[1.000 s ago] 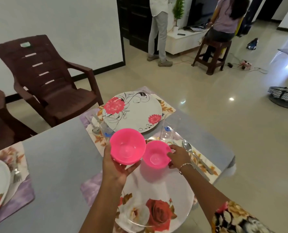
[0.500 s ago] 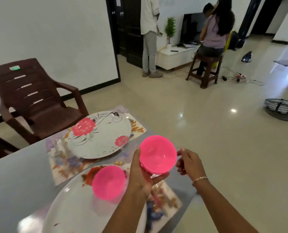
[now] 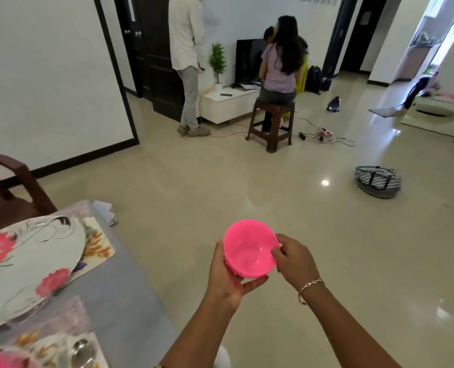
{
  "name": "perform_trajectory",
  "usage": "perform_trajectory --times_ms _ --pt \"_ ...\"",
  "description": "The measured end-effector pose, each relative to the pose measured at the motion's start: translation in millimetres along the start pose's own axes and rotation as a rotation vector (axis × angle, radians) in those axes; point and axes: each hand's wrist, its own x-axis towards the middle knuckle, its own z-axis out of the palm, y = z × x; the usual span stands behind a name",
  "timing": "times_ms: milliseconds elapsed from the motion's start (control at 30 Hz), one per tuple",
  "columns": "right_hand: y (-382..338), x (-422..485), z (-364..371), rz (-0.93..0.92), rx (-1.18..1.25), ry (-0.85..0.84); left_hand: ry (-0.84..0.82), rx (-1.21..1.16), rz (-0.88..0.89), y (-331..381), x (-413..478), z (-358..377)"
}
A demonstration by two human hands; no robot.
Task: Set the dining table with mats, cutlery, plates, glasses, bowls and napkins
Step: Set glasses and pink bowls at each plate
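Bowl: pink, held above floor, right of table.
Left hand: fingers wrap its near-left side.
Right hand: pinches right rim.
Left: floral plate on mat.
Far right: striped bag.

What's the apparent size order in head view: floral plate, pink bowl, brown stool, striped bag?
1. floral plate
2. pink bowl and brown stool: about alike; bowl is nearer
3. striped bag
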Motion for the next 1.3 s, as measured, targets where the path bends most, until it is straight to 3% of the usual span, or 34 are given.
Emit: perform_trajectory --times_ms 300,667,933,1300 --pt "22.3 180.8 -7.6 0.026 0.074 -0.202 0.062 -0.051 0.051 56.4 147.6 64.3" --pt "-41.4 399.2 29.2 -0.151 0.195 -0.422 0.246 -0.141 0.244 196.2 282.0 99.7" --pt "-116.7 537.0 115.3 -0.346 0.269 -0.607 0.44 -0.378 0.443 296.5 357.2 60.2" --pt "-284.8 700.3 219.4 -0.658 0.237 -0.855 0.706 -0.719 0.731 450.4 401.4 6.2"
